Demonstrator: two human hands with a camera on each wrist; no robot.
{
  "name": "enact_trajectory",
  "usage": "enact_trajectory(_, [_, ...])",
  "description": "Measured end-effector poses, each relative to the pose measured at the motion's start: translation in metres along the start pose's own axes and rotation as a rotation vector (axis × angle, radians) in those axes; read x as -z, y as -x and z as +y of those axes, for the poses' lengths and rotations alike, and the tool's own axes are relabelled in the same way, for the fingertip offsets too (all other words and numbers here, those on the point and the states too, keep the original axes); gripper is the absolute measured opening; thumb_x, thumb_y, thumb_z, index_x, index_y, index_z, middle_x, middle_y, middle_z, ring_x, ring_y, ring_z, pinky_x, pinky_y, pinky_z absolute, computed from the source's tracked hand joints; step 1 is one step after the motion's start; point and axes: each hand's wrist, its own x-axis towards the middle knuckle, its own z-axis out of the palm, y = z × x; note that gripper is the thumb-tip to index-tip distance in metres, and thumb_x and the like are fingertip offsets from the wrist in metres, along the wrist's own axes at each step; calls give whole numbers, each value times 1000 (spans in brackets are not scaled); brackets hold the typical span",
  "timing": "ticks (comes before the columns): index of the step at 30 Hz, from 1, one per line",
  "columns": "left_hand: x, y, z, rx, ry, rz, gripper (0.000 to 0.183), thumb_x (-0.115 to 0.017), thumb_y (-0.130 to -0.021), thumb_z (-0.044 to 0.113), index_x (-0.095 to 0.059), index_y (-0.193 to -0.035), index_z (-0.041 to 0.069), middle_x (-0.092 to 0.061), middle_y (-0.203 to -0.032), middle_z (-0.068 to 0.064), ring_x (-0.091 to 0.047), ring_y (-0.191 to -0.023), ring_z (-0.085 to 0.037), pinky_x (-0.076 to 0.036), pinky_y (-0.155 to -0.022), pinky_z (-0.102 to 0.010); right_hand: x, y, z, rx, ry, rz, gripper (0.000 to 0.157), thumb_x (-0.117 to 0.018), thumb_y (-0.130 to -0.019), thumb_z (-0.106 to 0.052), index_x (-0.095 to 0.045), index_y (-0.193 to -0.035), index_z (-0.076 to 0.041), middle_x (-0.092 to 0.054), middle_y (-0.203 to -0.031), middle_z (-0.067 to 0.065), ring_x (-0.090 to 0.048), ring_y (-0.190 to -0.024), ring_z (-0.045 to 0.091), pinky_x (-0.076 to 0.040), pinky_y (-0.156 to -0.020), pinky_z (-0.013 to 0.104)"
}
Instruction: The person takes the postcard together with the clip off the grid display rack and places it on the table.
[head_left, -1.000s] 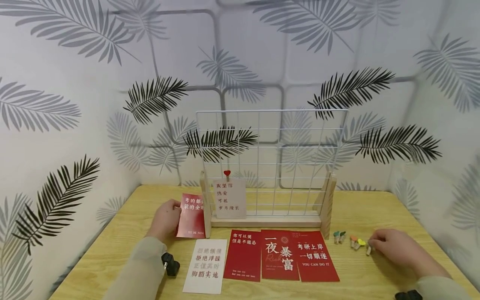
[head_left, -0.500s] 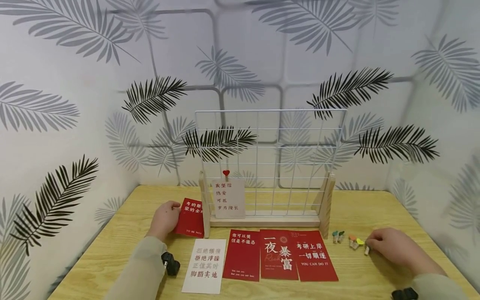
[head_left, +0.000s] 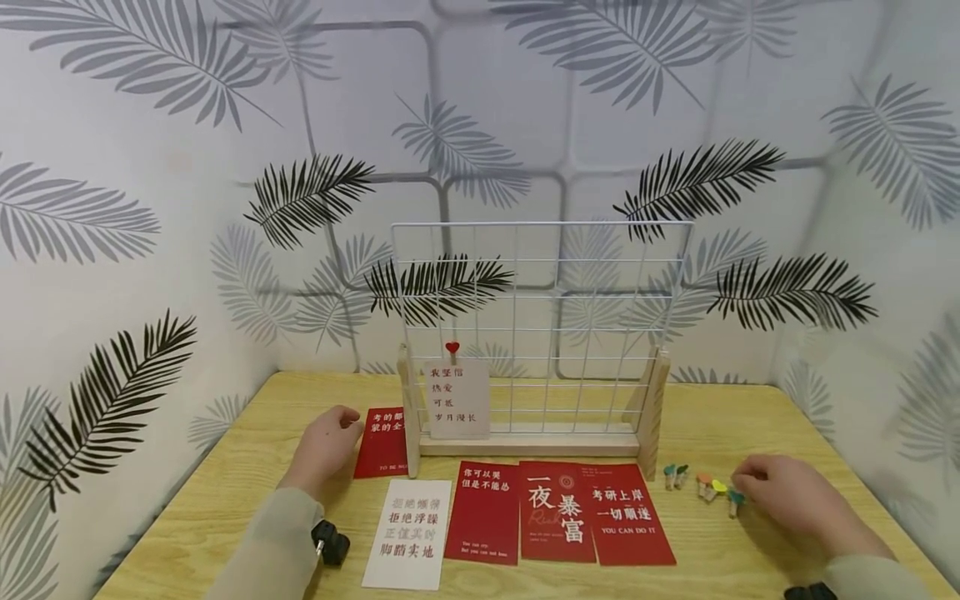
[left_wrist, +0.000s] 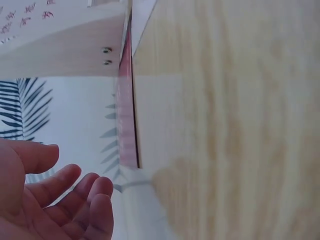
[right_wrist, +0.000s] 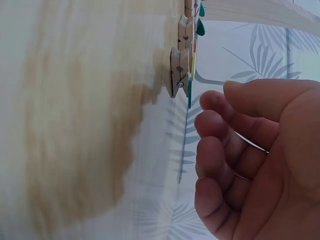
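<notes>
My left hand [head_left: 326,447] hovers just left of a red card [head_left: 382,446] with white writing. In the left wrist view that card lies flat on the table, and the loosely curled fingers [left_wrist: 100,215] hold nothing. Over on the right, my right hand [head_left: 787,496] is beside a small wooden clothespin with a green top [head_left: 735,502]. The right wrist view shows a gap between its relaxed fingertips and the nearest clothespin [right_wrist: 180,75]. A white card [head_left: 457,400] hangs on the white wire grid [head_left: 536,312], under a clothespin with a red heart [head_left: 452,347].
In front of the grid's wooden base [head_left: 528,446] lie a white card [head_left: 407,533], a red card [head_left: 483,512] and two more red cards side by side [head_left: 558,512]. Several more clothespins [head_left: 705,487] lie right of the base. A patterned wall stands behind the table.
The red card at the left has gone from tilted up in my left hand to flat on the table, released. My right hand has let go of the green-topped clothespin.
</notes>
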Motion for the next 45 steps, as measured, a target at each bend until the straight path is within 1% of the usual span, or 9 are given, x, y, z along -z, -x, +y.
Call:
enact_trajectory(2, [1, 3, 4, -12, 3, 0, 41, -50, -105, 28, -53, -138, 4, -55, -137, -20, -51, -120, -37, -42, -104, -58, 0, 1, -3, -8, -10, 5, 22, -59, -102, -30, -73, -103, -13, -69, -94, -2, -57, -79, 16, -47, -69, 41])
enact_trajectory(10, [1, 15, 22, -94, -4, 47, 40, -52, -104, 30, -54, -137, 7, -58, -135, -16, -53, -118, -34, -44, -102, -55, -1, 3, -17, 8, -44, 33, 25, -58, -103, -32, -73, -106, -12, -70, -97, -1, -59, -79, 14, -48, -67, 39])
enact_trajectory(17, [-1, 26, 35, -139, 70, 75, 39, -54, -104, 27, -55, -138, 9, -59, -132, -13, -56, -117, -33, -48, -97, -51, -6, 0, -28, 36, -76, 41, 25, -58, -103, -32, -73, -108, -11, -70, -99, 0, -57, -79, 15, -48, -67, 38])
enact_trajectory(23, [-1, 34, 45, -184, 95, 104, 36, -55, -104, 25, -57, -136, 11, -61, -129, -11, -58, -114, -30, -50, -94, -49, -7, 0, -42, 55, -83, 65, 24, -59, -103, -32, -74, -106, -13, -70, -96, -1, -57, -77, 15, -47, -66, 38])
enact_trajectory(29, [-3, 41, 54, -215, 120, 105, 34, -57, -103, 23, -57, -135, 10, -62, -127, -10, -57, -114, -29, -50, -95, -48, -9, -2, -50, 73, -128, 70, 29, -59, -103, -37, -74, -108, -12, -70, -94, -1, -57, -74, 16, -47, -64, 37])
enact_trajectory(32, [-4, 42, 57, -225, 126, 100, 34, -57, -103, 24, -57, -135, 11, -62, -127, -9, -57, -115, -29, -49, -97, -48, -9, -4, -53, 84, -123, 78, 32, -59, -103, -39, -73, -108, -11, -70, -93, -1, -56, -74, 15, -47, -63, 37])
enact_trajectory(36, [-5, 44, 60, -232, 127, 96, 35, -57, -103, 25, -57, -136, 12, -62, -128, -9, -56, -116, -30, -47, -99, -50, -12, -6, -60, 90, -106, 88, 27, -61, -102, -36, -74, -106, -12, -68, -91, -2, -54, -73, 15, -46, -64, 36])
enact_trajectory(43, [-6, 49, 68, -241, 138, 94, 34, -57, -103, 23, -57, -135, 11, -63, -125, -9, -56, -115, -29, -47, -100, -49, -19, -12, -79, 108, -164, 79, 19, -63, -101, -29, -73, -106, -13, -66, -86, 0, -53, -66, 17, -45, -56, 35])
enact_trajectory(45, [-8, 51, 71, -251, 147, 88, 34, -58, -103, 23, -57, -135, 10, -63, -124, -8, -57, -114, -28, -48, -100, -48, -21, -14, -86, 124, -169, 82, 16, -63, -101, -26, -73, -105, -14, -66, -84, 0, -54, -66, 16, -45, -57, 35])
